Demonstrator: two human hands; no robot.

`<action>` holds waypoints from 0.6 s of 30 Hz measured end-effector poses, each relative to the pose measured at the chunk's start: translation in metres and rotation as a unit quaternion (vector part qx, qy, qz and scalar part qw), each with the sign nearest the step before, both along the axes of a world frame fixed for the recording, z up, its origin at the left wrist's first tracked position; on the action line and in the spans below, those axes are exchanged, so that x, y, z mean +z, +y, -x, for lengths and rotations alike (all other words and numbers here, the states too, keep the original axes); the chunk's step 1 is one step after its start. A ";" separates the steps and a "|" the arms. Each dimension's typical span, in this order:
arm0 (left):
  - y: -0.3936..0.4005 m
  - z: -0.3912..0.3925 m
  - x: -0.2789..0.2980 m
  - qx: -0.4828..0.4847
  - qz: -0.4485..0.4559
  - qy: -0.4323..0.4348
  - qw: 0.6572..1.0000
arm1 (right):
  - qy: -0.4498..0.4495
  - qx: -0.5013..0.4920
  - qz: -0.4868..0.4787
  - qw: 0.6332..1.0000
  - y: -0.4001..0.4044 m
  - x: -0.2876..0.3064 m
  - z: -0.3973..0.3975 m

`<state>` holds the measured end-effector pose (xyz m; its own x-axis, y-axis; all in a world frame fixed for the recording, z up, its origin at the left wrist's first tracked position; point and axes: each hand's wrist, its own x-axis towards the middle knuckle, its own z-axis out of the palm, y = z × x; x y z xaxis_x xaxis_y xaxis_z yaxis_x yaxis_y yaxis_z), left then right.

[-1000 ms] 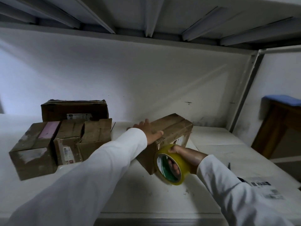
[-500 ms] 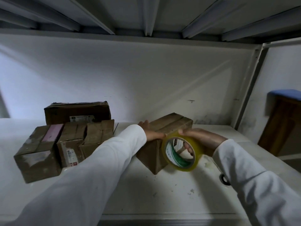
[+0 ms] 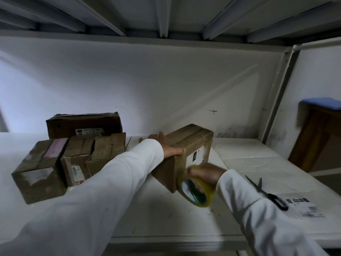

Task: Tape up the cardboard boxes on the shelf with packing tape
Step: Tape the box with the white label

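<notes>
left hand (image 3: 170,147): grip flat on top of cardboard box (image 3: 186,143), mid-shelf (image 3: 147,215), steadying | box: looks light, stiff, may slide; hold by top and edges | right hand (image 3: 205,173): grip curled round packing tape roll (image 3: 196,191) against box's near end

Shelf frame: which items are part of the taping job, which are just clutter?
In the job:
brown cardboard box, left hand on top
yellow packing tape roll, in right hand
four brown boxes at left

Lying about:
black scissors
white printed label
</notes>
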<state>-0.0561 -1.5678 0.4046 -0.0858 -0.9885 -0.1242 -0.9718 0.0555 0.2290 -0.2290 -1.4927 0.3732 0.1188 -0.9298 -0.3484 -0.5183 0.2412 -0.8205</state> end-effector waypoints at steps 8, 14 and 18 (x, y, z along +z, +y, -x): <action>0.016 0.019 0.005 -0.024 -0.004 -0.061 0.998 | 0.029 -0.023 -0.039 0.999 0.008 -0.003 0.006; 0.021 0.017 0.005 -0.041 0.048 0.048 0.997 | 0.028 0.025 -0.032 0.999 0.011 0.011 0.013; 0.016 0.001 0.023 0.008 -0.059 0.324 0.944 | -0.120 0.079 0.037 0.989 0.017 0.054 0.036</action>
